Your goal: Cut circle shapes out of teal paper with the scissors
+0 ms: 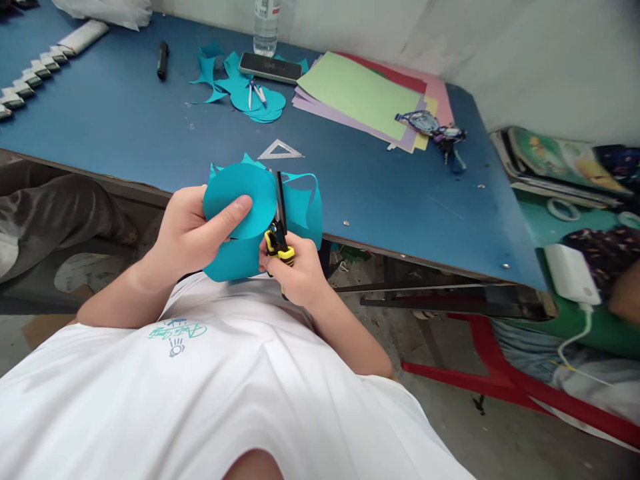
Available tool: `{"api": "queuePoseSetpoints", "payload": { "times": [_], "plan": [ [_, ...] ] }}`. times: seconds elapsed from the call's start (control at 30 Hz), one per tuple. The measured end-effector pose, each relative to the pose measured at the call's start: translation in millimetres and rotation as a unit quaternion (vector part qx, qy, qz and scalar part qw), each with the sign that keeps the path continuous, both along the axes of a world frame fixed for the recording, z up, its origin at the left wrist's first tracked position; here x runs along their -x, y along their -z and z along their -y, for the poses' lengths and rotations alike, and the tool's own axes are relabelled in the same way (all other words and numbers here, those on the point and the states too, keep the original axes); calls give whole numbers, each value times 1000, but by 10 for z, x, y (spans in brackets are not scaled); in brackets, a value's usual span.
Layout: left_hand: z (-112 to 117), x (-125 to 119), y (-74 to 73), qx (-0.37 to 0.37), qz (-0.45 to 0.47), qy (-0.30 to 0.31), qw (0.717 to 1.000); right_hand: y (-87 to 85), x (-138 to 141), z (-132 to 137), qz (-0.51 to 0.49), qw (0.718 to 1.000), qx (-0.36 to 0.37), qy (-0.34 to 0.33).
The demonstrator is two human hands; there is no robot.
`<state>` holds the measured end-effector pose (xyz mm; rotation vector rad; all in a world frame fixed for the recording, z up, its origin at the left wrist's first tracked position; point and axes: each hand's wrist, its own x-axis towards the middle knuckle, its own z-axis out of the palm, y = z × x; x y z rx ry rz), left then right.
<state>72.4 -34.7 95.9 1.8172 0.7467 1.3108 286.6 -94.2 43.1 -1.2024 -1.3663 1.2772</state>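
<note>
My left hand [193, 230] pinches a sheet of teal paper [240, 200], thumb on a rounded, disc-shaped part of it. My right hand [295, 270] grips black scissors with yellow handles [279, 230]; the blades point up along the right edge of the disc, inside the paper. A cut strip of the same teal paper [305, 207] curls away to the right of the blades. Both hands are held in front of my chest, just at the near edge of the blue table [125, 120].
On the table lie a clear triangle ruler [280, 151], teal scraps and cut discs with a compass [255, 97], a phone [263, 67], a water bottle [266, 27], a black marker [163, 60], stacked coloured sheets [365, 97] and keys [433, 128]. A red stool [505, 380] stands to the right.
</note>
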Motion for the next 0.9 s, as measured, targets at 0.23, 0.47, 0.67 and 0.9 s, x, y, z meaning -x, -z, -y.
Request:
{"api": "queuePoseSetpoints", "payload": {
  "times": [0.23, 0.47, 0.67, 0.9],
  "plan": [
    [15, 2, -25, -2, 2, -10, 1000, -10, -2, -7, 7, 1000, -3, -5],
    [3, 6, 5, 5, 32, -8, 999, -4, -14, -10, 14, 1000, -11, -12],
    [12, -92, 78, -9, 67, -36, 997, -20, -11, -10, 16, 1000, -12, -9],
    [47, -176, 95, -25, 75, -64, 995, -35, -14, -6, 15, 1000, -9, -9]
  ]
}}
